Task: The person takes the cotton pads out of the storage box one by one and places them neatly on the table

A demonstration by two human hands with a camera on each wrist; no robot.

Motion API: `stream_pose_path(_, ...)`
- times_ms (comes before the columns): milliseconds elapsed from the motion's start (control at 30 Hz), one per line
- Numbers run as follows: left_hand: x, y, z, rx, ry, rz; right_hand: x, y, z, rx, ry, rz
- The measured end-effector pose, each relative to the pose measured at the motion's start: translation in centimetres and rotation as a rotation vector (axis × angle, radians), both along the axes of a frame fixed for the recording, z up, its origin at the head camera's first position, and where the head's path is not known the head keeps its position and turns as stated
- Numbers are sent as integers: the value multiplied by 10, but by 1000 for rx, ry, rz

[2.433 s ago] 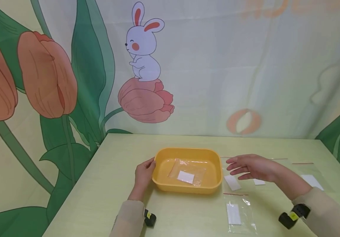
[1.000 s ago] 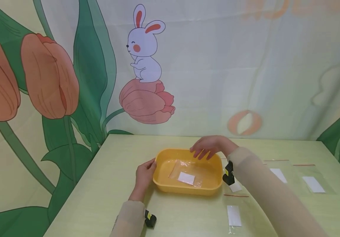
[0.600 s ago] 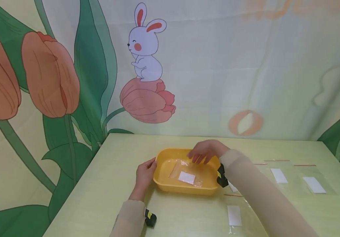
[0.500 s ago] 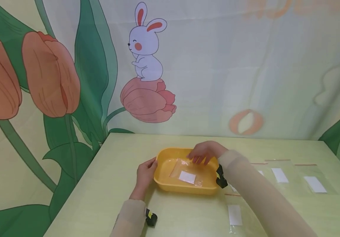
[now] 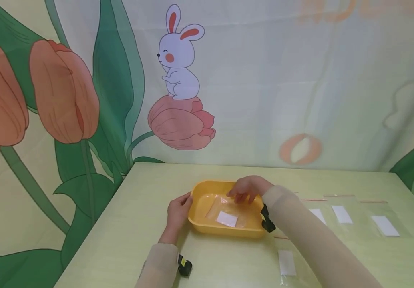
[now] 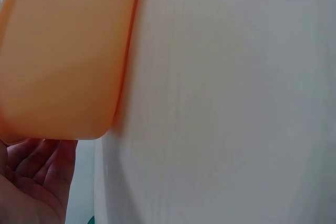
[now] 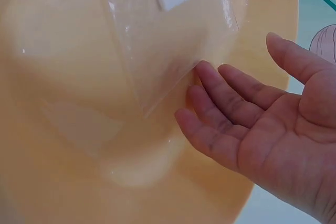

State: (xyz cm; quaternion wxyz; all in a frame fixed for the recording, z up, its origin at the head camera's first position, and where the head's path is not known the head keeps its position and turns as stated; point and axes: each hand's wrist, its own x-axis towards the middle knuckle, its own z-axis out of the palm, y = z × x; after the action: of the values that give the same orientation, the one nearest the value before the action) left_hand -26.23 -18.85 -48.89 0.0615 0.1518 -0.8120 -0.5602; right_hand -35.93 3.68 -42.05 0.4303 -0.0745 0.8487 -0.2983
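Observation:
A yellow plastic basin [image 5: 225, 231] stands on the table. Inside it lies a clear zip bag [image 5: 216, 205] with a white label. My left hand [image 5: 177, 214] holds the basin's left end by the rim; in the left wrist view, fingers of that hand [image 6: 39, 182] reach along the end wall. My right hand [image 5: 250, 189] is inside the basin on its right side. The right wrist view shows that hand [image 7: 257, 124] with loosely bent fingers and the thumb held apart. Its fingertips are at the edge of the bag [image 7: 163, 61], pinching nothing.
Several clear zip bags with red seals and white labels lie flat right of the basin, including a near bag [image 5: 287, 263] and a far-right bag [image 5: 385, 226]. The right sleeve [image 5: 311, 228] covers parts of some. A printed curtain [image 5: 243, 100] hangs behind the table.
My right hand has moved left from above the bags on the table to over the basin, then down into it beside the bag. The left hand has kept its hold on the rim.

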Motion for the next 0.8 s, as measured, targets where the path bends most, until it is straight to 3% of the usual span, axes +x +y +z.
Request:
stream_pose_path(300, 0, -1, -3, 2, 12, -4, -3, -10, -5, 66, -22, 14)
stream_pose_path(567, -1, 0, -1, -3, 7, 0, -4, -17, -10, 153, 37, 59)
stream_pose_path(800, 0, 2, 2, -11, 8, 8, -7, -18, -12, 153, 40, 81)
